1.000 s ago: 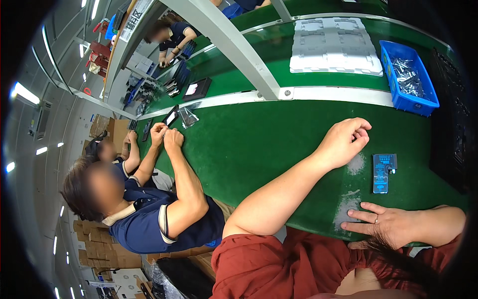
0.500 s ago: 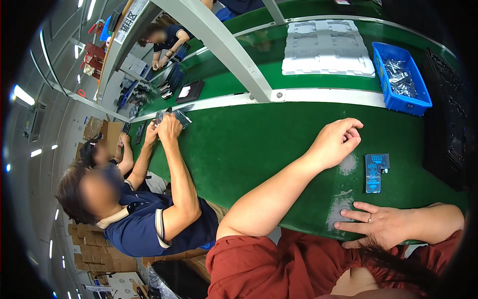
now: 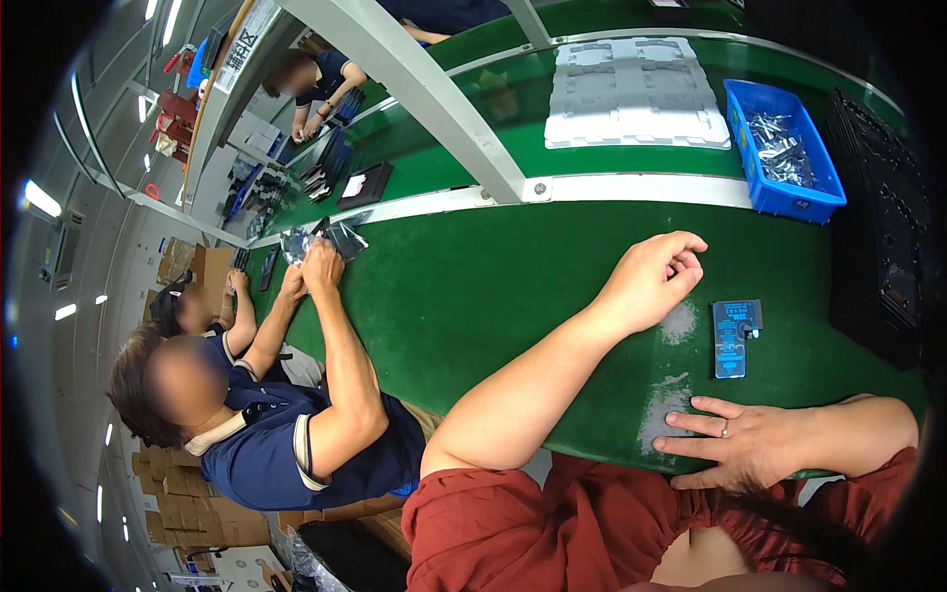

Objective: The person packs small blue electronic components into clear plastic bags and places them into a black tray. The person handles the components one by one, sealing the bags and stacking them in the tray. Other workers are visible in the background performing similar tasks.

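My left hand (image 3: 651, 281) rests on the green table, its fingers loosely curled and the thumb apart from them, with nothing visible in it. Flat on the tabletop near the front edge lies my right hand (image 3: 725, 439), fingers spread, a ring on one finger. Between and to the right of both hands is a thin black battery (image 3: 730, 340) with blue print and a notched upper right corner; neither hand touches it. Grey worn patches mark the green surface (image 3: 473, 296), one beside the left hand and one at the right fingertips.
A blue bin (image 3: 789, 202) of small metal parts stands at the far right, beside a stack of black trays (image 3: 883, 237). Behind the white rail (image 3: 641, 187) lies a white moulded tray (image 3: 631, 99). A co-worker (image 3: 276, 424) at my left handles a clear plastic bag (image 3: 345, 240).
The whole view has shifted slightly, moving the scene a little left. My hands keep their poses and the battery stays put. The co-worker's hands have moved a little on the plastic bag.
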